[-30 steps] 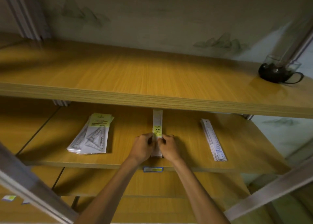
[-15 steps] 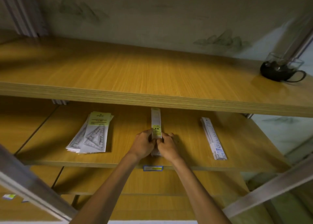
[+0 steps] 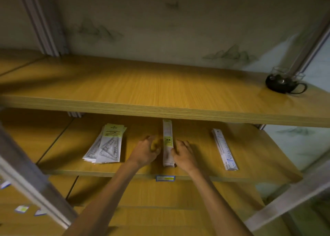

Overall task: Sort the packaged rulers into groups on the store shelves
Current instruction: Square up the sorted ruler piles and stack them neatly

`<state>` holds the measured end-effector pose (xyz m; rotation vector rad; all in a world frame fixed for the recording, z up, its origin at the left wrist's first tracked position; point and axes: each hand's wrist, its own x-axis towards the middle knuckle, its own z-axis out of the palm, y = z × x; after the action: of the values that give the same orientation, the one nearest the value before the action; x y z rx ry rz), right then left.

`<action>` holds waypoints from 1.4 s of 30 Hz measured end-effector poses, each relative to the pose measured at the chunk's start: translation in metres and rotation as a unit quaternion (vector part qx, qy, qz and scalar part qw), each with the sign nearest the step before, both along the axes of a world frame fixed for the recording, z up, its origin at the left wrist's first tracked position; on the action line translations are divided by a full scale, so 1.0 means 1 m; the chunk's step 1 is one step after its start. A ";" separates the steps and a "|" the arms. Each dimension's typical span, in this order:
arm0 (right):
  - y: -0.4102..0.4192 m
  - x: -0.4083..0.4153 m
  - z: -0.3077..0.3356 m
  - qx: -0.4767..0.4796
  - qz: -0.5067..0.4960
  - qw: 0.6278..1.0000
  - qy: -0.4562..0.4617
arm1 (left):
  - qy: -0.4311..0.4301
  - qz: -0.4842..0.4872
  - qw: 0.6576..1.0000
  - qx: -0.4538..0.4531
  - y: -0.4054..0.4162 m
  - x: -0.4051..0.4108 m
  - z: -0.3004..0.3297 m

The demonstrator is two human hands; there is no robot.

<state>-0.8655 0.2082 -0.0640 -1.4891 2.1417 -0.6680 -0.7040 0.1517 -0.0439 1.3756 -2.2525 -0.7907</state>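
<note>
Both grips loose: my left hand (image 3: 145, 151) off ruler stack (image 3: 167, 143), right hand (image 3: 184, 153) touching edge. Careless nudge could fan stack askew.

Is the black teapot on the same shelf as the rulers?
No, the black teapot sits on the upper shelf, while the ruler packs lie on the shelf below it.
</note>
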 end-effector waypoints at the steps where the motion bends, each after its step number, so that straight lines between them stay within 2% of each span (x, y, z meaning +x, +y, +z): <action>1: 0.004 -0.001 0.006 0.005 0.018 0.999 0.036 | -0.032 0.001 0.999 -0.016 0.001 0.009 0.005; 4: 0.015 0.000 0.024 0.014 0.063 0.987 0.146 | -0.133 -0.003 0.990 -0.055 0.007 0.037 0.018; 7: 0.024 0.009 0.037 0.009 0.102 0.975 0.199 | -0.192 0.006 0.978 -0.076 0.018 0.065 0.027; 13: 0.033 0.049 0.051 0.009 0.146 0.960 0.237 | -0.221 0.049 0.971 -0.077 0.042 0.117 0.043; 19: 0.024 0.098 0.051 0.050 0.165 0.961 0.216 | -0.228 0.062 0.969 -0.076 0.041 0.163 0.046; 23: 0.008 0.138 0.054 0.071 0.156 0.969 0.177 | -0.223 0.049 0.970 -0.085 0.031 0.193 0.047; 27: -0.013 0.178 0.054 0.096 0.103 0.984 0.109 | -0.218 0.032 0.972 -0.080 0.008 0.224 0.050; 33: -0.045 0.223 0.046 0.060 -0.042 0.994 -0.087 | -0.170 -0.011 0.982 -0.082 -0.028 0.254 0.044; 38: -0.068 0.253 0.040 0.047 -0.093 0.990 -0.095 | -0.141 -0.029 0.987 -0.066 -0.039 0.263 0.037; 42: -0.085 0.254 0.040 0.070 -0.135 0.977 -0.149 | -0.140 -0.023 0.989 -0.046 -0.048 0.267 0.034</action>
<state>-0.6114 0.1237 -0.0236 -0.9655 2.1202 -0.7631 -0.4373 0.1036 -0.0104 1.4728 -2.5059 -0.5262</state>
